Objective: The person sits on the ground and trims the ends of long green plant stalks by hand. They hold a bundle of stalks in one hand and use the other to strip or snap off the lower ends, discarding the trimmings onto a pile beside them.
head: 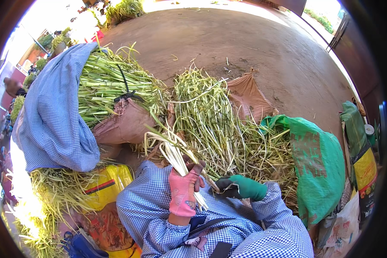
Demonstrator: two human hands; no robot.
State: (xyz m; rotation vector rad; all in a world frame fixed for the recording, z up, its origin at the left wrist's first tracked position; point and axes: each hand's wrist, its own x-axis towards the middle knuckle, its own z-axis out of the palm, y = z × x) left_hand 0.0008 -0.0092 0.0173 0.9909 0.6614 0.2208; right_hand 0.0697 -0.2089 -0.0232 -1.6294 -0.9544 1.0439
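My left hand (185, 188), in a pink glove, holds several pale-white stalks (177, 158) upright at a slant over my lap. Close to its right, my right hand (240, 187), in a green glove with dark fingers, grips the lower end of a longer green-and-brown stalk (196, 156) that leans up to the left past my left hand. Just beyond my hands lies a loose heap of long green and white stalks (203, 119). A thick bundle of green stalks (113, 84), tied with a black band, lies to the left, partly under blue checked cloth (61, 109).
Trimmed leaves and stalks (271, 154) spill beside a green woven sack (319, 171) at the right. Brown cloth (248, 93) lies on the floor (245, 38) ahead. More leaves (51, 196) and a yellow sack (113, 180) are at the left. Other bags stand at the far right.
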